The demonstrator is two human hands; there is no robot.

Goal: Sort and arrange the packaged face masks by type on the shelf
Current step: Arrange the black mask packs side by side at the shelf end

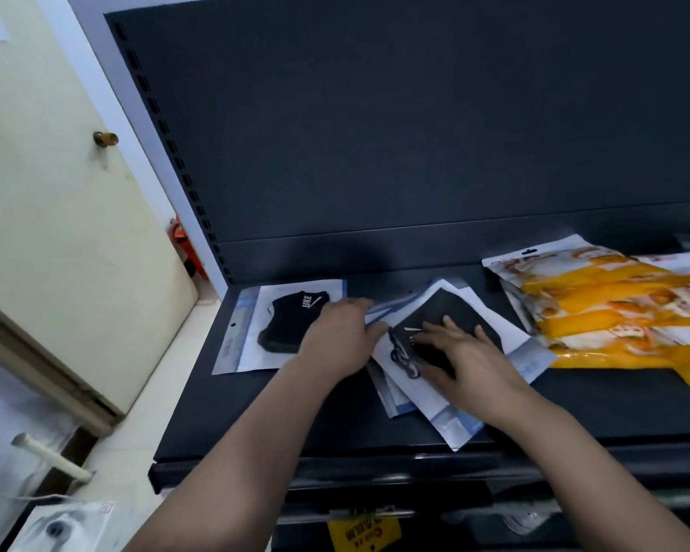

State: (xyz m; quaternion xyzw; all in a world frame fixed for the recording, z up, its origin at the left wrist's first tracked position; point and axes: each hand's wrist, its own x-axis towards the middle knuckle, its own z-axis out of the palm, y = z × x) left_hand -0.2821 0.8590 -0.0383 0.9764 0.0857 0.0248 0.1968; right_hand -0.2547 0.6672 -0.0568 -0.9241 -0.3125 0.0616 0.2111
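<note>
Fingers spread, right hand presses the skewed mask pile; left hand curls at its edge (pinch unclear), and slick packets may slide off the shelf.

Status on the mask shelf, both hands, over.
Right hand flat on loose pile of black mask packs. Left hand at pile's left edge, grip unclear. One black mask pack laid apart left. Orange packs lie right.

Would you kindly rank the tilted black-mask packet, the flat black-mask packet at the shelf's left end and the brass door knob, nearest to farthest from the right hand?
From the right hand:
1. Tilted black-mask packet, under its fingers.
2. Flat black-mask packet, left end of the shelf.
3. Brass door knob, far left, beyond the shelf.
</note>
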